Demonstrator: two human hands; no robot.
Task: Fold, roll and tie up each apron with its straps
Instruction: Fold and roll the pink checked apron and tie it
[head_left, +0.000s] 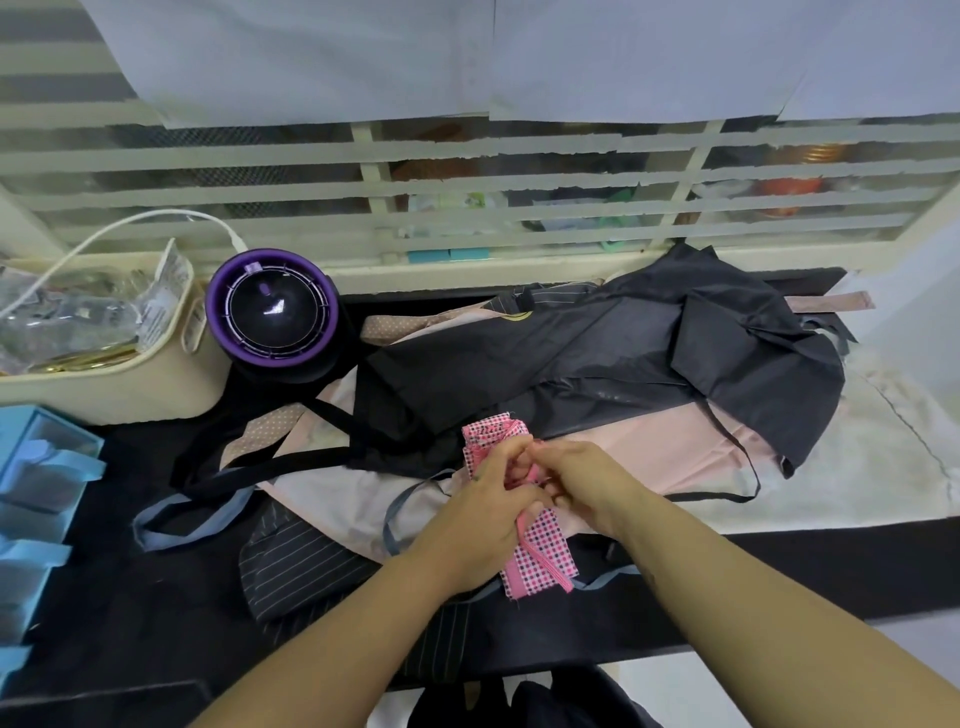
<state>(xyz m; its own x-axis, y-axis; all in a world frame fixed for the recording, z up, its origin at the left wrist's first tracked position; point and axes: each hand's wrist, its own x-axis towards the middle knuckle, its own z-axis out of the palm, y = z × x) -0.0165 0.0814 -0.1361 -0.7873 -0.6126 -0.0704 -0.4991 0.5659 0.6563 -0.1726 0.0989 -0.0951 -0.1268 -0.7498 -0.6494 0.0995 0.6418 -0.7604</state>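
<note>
A pink checked apron (540, 551), rolled into a narrow bundle, lies on the pile at the middle of the dark counter. My left hand (483, 499) grips the roll around its middle. My right hand (576, 475) pinches the pink strap (543, 558) at the same spot, fingers meeting those of the left. A loose end of that strap trails down over the roll's near part. Under the bundle lie a pale pink apron (675, 441), a large black apron (649, 353) and a pinstriped dark apron (296, 566), all unfolded with straps spread about.
A purple round appliance (271, 312) with a white cable stands at the back left, beside a cream basket (119, 384) of packets. Light blue boxes (36, 483) line the left edge. A taped window grille runs behind. A white cloth (883, 467) covers the right end.
</note>
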